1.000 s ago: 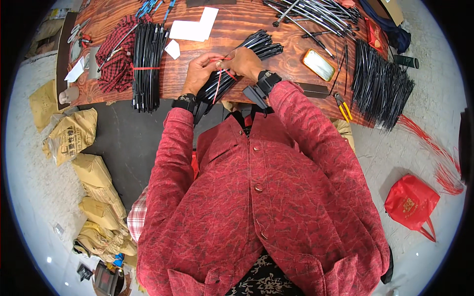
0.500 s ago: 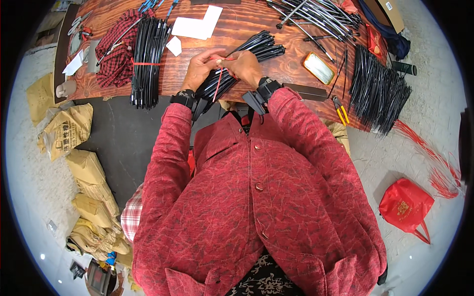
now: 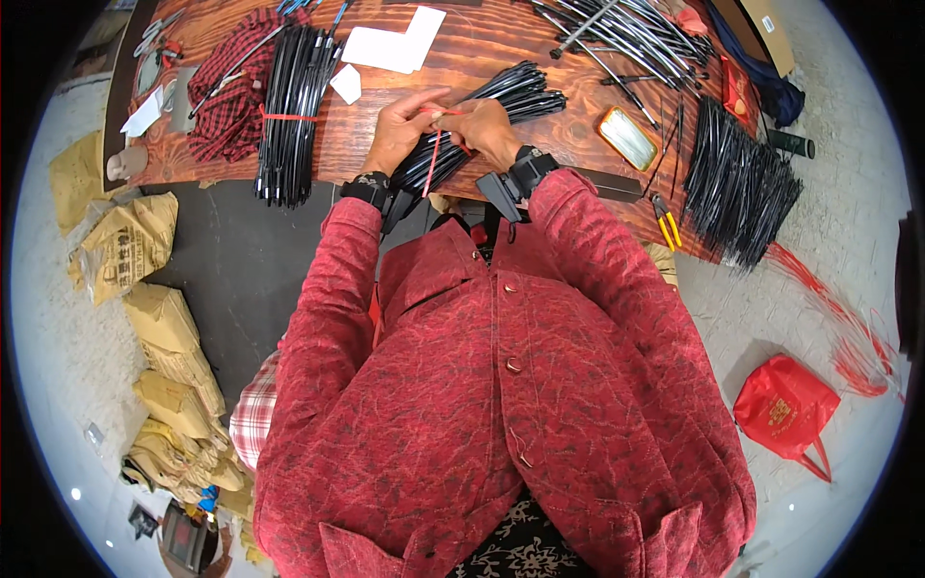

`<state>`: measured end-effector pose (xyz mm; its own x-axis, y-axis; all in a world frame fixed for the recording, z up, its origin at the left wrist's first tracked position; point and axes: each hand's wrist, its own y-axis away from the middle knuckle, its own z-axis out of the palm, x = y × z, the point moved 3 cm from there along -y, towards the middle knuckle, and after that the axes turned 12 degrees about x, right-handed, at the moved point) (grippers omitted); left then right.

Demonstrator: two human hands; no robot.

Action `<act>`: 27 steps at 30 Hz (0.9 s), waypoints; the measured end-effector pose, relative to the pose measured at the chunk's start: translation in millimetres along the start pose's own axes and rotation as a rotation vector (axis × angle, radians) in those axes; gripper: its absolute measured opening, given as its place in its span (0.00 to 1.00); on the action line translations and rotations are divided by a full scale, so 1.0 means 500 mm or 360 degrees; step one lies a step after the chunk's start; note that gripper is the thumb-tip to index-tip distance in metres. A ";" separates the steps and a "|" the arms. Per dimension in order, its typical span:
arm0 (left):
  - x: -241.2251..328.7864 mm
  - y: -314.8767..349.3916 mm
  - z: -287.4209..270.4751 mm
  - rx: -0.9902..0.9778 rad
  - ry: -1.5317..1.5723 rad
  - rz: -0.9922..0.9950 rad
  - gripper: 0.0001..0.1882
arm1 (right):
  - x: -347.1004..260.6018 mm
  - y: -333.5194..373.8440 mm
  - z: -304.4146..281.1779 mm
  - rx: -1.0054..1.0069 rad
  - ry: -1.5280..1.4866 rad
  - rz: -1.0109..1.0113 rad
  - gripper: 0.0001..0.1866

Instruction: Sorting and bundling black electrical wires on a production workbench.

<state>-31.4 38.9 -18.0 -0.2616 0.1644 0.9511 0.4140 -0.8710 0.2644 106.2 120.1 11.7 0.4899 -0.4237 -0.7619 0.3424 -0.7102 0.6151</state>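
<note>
A bundle of thin black rods [image 3: 515,93] lies slantwise across the front of the wooden table, partly hidden under my hands. Around its middle runs a red tie [image 3: 433,166], one end hanging down over the rods. My left hand [image 3: 395,129] is closed, its thumb and forefinger pinching the tie above the bundle. Close against it, my right hand [image 3: 485,126] pinches the same tie with fingers curled. The exact crossing of the tie is hidden between my fingertips. To the left stands a second black bundle [image 3: 289,154], bound by a red band [image 3: 290,118].
A black heap of strands [image 3: 740,183] covers the table's right end, beside yellow-handled pliers [image 3: 667,223]. A small framed tray [image 3: 627,138], white paper [image 3: 390,46] and metal rods [image 3: 636,43] lie farther back. Checked cloth [image 3: 224,125] rests at left; a red bag [image 3: 785,405] is on the floor.
Both hands remain together on the red tie, with only small finger shifts. The whole view has shifted slightly.
</note>
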 end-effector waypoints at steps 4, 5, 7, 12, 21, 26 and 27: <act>-0.003 -0.006 0.003 -0.0031 0.0023 -0.0027 0.19 | 0.000 -0.004 -0.002 0.0061 0.0044 -0.0005 0.12; -0.003 -0.008 0.006 -0.0040 0.0025 -0.0058 0.19 | 0.001 -0.006 -0.005 0.0075 0.0080 0.0012 0.13; -0.003 -0.009 0.008 -0.0052 0.0030 -0.0093 0.19 | 0.006 -0.007 -0.005 0.0093 0.0117 0.0033 0.14; -0.004 -0.013 -0.005 -0.0105 0.0100 -0.0196 0.21 | 0.004 -0.001 0.005 0.0274 0.0459 -0.0159 0.19; -0.003 -0.016 -0.006 -0.0194 0.0070 -0.0172 0.22 | 0.005 0.002 -0.003 0.0261 0.0532 -0.0150 0.19; -0.002 -0.017 -0.009 -0.0216 0.0125 -0.0222 0.24 | 0.008 0.013 0.006 0.0496 0.0644 -0.0695 0.17; -0.002 -0.016 -0.010 -0.0213 0.0127 -0.0220 0.24 | 0.011 0.012 0.006 0.0494 0.0646 -0.0698 0.17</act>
<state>-39.2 43.5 -21.9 -0.3780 0.2539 0.8903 0.2513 -0.8974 0.3626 108.6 111.9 10.4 0.6413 0.1430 -0.7538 0.3621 -0.9226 0.1330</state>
